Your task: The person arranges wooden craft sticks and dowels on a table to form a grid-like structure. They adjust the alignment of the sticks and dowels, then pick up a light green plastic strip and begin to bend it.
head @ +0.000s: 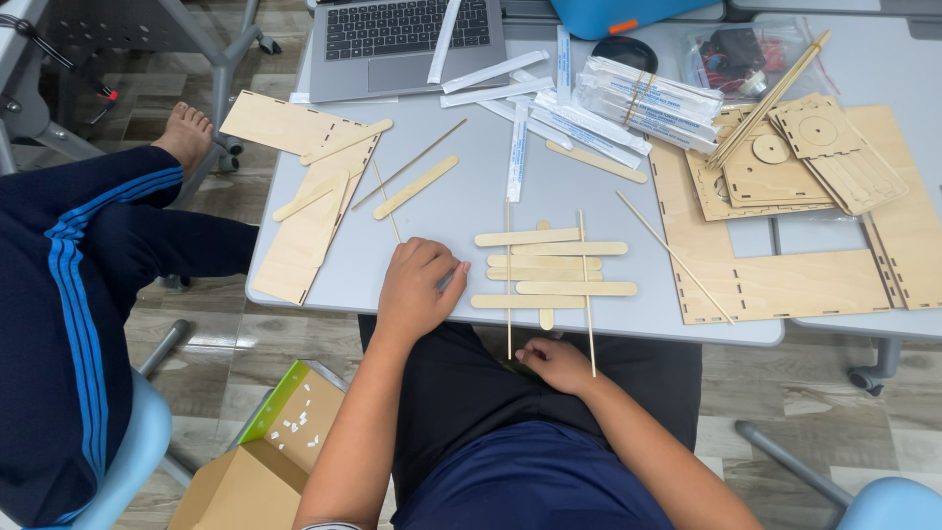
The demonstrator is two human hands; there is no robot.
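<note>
The craft-stick lattice (549,273) lies flat near the front edge of the grey bench (461,211): several flat wooden sticks laid crosswise over two thin skewers whose ends run out past the bench's front edge. Largest on the bench are the laser-cut plywood sheets (785,280) along its right side, then the plywood panels (304,211) at the left edge and the laptop (407,44) at the back edge. A bundle of paper-wrapped sticks (643,98) lies in the back middle, and loose craft sticks (416,186) and a thin skewer (673,257) are scattered around the lattice. The left hand (417,290) rests curled on the bench just left of the lattice, fingers folded in; whether it holds anything I cannot tell. The right hand (557,363) sits below the front edge, over the lap, pinching the near end of one skewer (587,294)
</note>
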